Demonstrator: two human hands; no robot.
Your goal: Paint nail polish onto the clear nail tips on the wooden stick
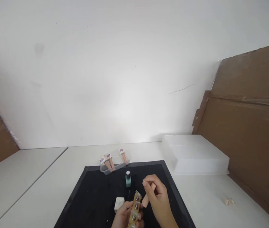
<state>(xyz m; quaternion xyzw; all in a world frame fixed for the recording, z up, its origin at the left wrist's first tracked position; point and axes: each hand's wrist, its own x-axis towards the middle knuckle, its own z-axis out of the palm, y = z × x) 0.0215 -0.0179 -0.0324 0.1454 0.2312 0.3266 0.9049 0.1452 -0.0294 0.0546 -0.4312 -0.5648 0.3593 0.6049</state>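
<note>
My left hand (pixel 123 216) is closed around a narrow wooden holder (pixel 134 212) with round metal studs and clear pieces that look like nail tips along it. Between the fingers of my right hand (pixel 160 199) is a pale pink stick (pixel 145 201), its lower end close beside the holder. I cannot tell whether the stick touches it. A small white box (pixel 119 203) with faint printing sits just left of my left hand. Beyond both hands stands a teal nail polish bottle (pixel 128 181) with a white-topped dark cap.
Behind the bottle, a clear plastic tray (pixel 117 166) holds several pink sticks with white labelled ends. A black mat (pixel 89 193) covers the table's middle. To the right are an upturned translucent bin (pixel 196 155), small beige pieces (pixel 228 201) and a cardboard panel (pixel 248 136).
</note>
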